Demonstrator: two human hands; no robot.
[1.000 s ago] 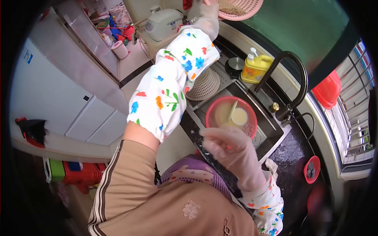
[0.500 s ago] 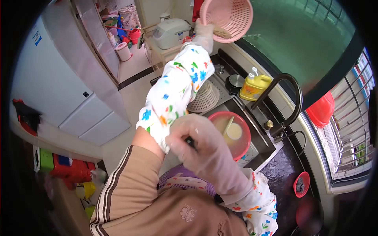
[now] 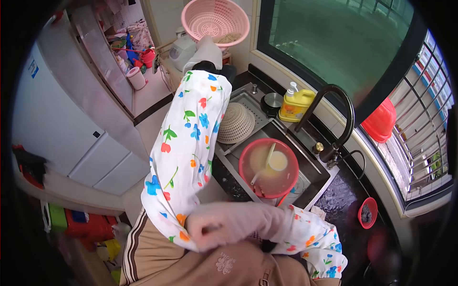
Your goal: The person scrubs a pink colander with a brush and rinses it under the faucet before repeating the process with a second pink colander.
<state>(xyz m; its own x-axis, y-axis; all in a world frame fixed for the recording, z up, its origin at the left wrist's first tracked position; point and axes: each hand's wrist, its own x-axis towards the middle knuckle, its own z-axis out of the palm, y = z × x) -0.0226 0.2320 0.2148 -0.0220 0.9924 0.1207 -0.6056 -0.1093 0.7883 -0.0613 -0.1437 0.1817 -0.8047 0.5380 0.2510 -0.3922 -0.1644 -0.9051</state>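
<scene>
My left hand (image 3: pixel 206 51), in a pale translucent glove, reaches far out and grips the lower rim of a pink plastic colander (image 3: pixel 205 20). Some light brown stuff (image 3: pixel 229 38), too small to name, lies inside the colander. A white flowered sleeve cover (image 3: pixel 192 126) runs along my left arm. At its upper end by the elbow, my gloved right hand (image 3: pixel 212 226) is closed on the edge of the sleeve cover, somewhat blurred. In the sink sits a red basin (image 3: pixel 243 164) of cloudy water with a pale bowl (image 3: pixel 277 161) and a long light-coloured utensil (image 3: pixel 269 155).
A beige colander (image 3: pixel 236 123) rests upside down on the drainboard (image 3: pixel 253 102). Behind the sink stand a yellow detergent bottle (image 3: pixel 295 106) and a dark tap (image 3: pixel 347 114). A small red bowl (image 3: pixel 367 213) is on the right counter. The fridge (image 3: pixel 71 124) stands left.
The pink colander has swung left with my left hand. The sleeve cover now reaches further up my left arm, and my right hand has come down and nearer my body.
</scene>
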